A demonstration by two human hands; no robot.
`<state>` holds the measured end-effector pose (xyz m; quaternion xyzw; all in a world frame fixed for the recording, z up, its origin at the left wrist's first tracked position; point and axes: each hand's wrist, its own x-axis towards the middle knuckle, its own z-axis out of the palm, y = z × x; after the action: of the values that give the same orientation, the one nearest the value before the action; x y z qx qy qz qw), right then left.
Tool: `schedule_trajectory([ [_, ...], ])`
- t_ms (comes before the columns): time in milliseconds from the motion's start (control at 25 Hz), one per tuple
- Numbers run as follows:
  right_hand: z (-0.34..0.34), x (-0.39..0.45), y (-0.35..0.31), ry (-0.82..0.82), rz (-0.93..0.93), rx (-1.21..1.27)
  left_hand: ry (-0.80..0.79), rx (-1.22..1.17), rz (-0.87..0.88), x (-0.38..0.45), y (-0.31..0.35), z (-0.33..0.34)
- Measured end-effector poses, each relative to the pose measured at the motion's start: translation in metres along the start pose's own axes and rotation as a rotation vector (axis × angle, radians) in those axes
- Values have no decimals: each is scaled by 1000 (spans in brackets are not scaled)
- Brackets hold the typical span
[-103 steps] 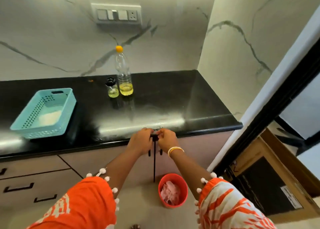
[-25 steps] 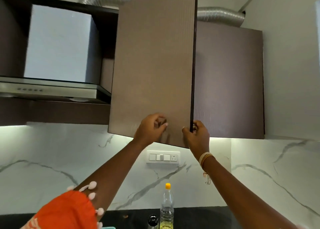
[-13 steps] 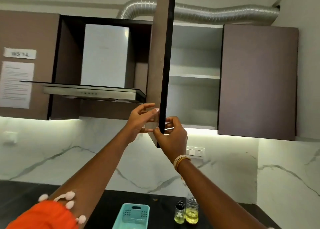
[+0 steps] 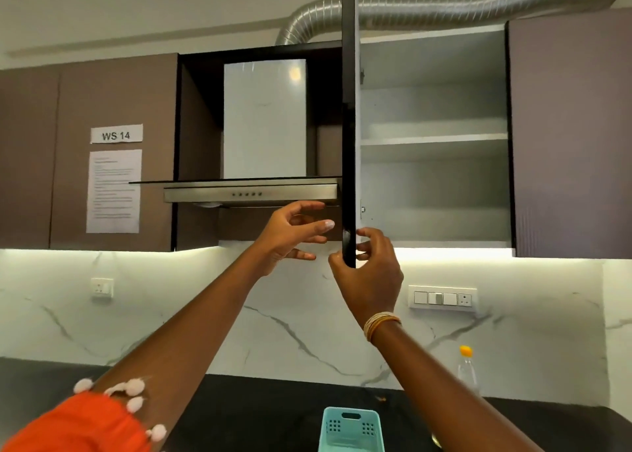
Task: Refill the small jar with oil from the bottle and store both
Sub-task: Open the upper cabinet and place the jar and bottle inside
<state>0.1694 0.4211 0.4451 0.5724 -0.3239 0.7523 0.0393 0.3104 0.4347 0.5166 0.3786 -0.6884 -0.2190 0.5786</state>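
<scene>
Bottle (image 4: 468, 371) untouched; right hand (image 4: 371, 273) gripping door edge (image 4: 349, 143)

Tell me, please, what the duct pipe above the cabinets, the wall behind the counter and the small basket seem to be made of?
Duct pipe: probably flexible aluminium, silvery with fine ribbed rings and a bend.
Wall: looks like polished white marble or marble-look tile; grey veins, slight sheen from the light strip.
Basket: likely moulded plastic, matte turquoise, with regular punched holes and a handle slot.

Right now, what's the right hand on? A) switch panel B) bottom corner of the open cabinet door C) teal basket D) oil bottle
B: the right hand grips the lower edge of the open cabinet door, while the oil bottle stands untouched on the counter.
</scene>
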Motion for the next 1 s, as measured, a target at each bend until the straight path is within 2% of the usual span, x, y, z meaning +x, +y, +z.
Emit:
schedule_trajectory([
  [160, 1, -3, -1, -33, 2, -14, -16, 20, 62, 4, 4, 18],
  [240, -6, -1, 2, -105, -5, 13, 50, 89, 123, 3, 11, 32],
  [320, -16, 2, 8, -220, -23, 44, 240, 353, 298, -3, 16, 42],
  [400, -33, 4, 18, -340, -99, -18, 440, 780, 646, -10, 17, 51],
  [440, -43, 7, 25, -389, -163, -88, 473, 960, 790, -13, 19, 59],
  [520, -63, 14, 44, -466, -267, -226, 377, 1216, 918, -17, 19, 81],
  [640, -90, 28, 75, -539, -265, -389, 214, 1395, 893, -19, 17, 116],
  [800, -127, 49, 112, -549, -294, -587, 224, 1444, 758, -13, 8, 158],
  [1000, -167, 53, 165, -592, -229, -649, 153, 1412, 662, -6, -32, 210],
])
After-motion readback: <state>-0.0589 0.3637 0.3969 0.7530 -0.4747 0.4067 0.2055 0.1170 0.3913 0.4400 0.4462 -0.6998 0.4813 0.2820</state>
